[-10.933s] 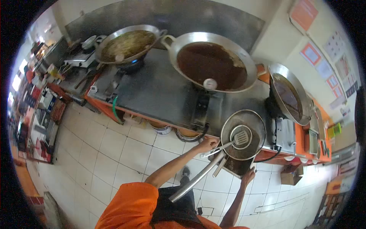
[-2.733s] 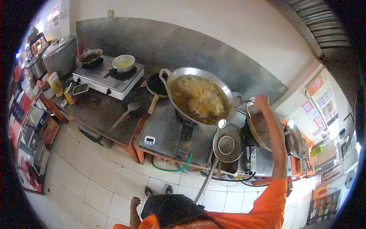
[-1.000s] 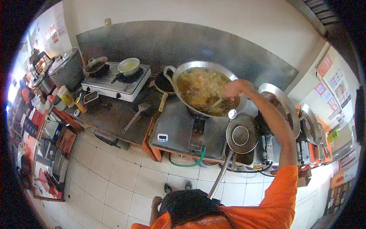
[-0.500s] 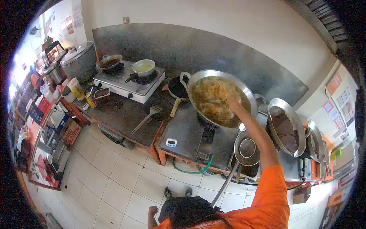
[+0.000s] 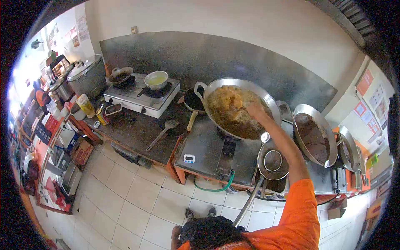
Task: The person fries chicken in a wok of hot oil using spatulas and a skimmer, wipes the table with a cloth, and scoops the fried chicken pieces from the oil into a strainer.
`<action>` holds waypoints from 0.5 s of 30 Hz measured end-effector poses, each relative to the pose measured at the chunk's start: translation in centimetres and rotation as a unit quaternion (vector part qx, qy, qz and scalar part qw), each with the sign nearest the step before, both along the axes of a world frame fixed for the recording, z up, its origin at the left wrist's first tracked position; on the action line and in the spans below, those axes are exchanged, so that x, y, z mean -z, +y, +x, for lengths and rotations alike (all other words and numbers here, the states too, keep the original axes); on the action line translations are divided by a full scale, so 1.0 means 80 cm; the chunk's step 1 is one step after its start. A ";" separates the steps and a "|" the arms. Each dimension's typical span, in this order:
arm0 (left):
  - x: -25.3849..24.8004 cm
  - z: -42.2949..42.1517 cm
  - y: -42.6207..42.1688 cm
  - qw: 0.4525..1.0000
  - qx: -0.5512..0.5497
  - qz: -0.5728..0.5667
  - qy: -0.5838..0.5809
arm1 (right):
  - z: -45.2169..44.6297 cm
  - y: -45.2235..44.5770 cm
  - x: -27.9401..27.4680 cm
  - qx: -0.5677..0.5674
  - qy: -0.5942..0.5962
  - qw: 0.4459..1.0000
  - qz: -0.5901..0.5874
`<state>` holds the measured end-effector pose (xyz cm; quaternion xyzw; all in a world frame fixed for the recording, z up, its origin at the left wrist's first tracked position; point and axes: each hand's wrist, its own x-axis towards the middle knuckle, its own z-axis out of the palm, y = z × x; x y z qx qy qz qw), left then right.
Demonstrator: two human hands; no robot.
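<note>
A large metal wok [image 5: 266,91] of bubbling oil stands on the right-hand stove. Golden-brown frying food [image 5: 230,97] floats toward its left and back. My right hand [image 5: 255,110] reaches over the oil beside the food, its fingers curled; whatever they grip is hidden by the hand and blurred. My left hand [image 5: 177,230] hangs low by my body, closed like a fist with nothing visible in it. Below my right forearm, a round long-handled strainer [image 5: 267,173] rests over a tray at the counter's front.
A white digital timer [image 5: 189,158] sits on the stove front, and a slotted spatula [image 5: 163,134] lies to its left. Two burners [image 5: 160,100] carry a small wok and a white pan [image 5: 156,86]. Another wok [image 5: 329,127] of dark oil stands right. A green hose [image 5: 216,189] hangs below.
The view has shifted slightly. The golden food in the wok has moved toward the left and back of the oil. My right hand stays over the wok; my left hand remains low.
</note>
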<state>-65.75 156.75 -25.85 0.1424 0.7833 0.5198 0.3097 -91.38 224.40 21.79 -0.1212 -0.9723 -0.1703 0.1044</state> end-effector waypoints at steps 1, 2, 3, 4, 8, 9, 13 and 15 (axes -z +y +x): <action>0.020 -0.006 0.000 0.999 0.002 -0.024 -0.026 | 0.014 -0.024 -0.019 -0.028 0.050 0.998 -0.020; 0.028 -0.012 -0.001 0.999 0.010 -0.038 -0.037 | 0.019 -0.030 -0.024 -0.039 0.039 0.998 -0.017; 0.032 -0.015 -0.002 0.998 0.018 -0.047 -0.042 | 0.023 -0.035 -0.028 -0.050 0.027 0.998 -0.014; 0.037 -0.020 -0.003 0.998 0.033 -0.049 -0.032 | 0.020 -0.031 -0.032 -0.044 -0.046 0.998 0.011; 0.050 -0.033 -0.010 0.982 0.143 -0.084 0.088 | 0.032 -0.049 -0.072 -0.034 -0.183 0.982 0.016; 0.054 -0.037 -0.013 0.966 0.186 -0.096 0.150 | 0.037 -0.061 -0.094 -0.017 -0.195 0.980 -0.017; 0.062 -0.050 -0.018 0.983 0.159 -0.046 0.076 | 0.040 -0.041 -0.142 0.023 -0.201 0.973 -0.106; 0.057 -0.050 -0.011 0.955 -0.081 0.047 -0.281 | 0.052 -0.010 -0.155 0.064 -0.192 0.972 -0.117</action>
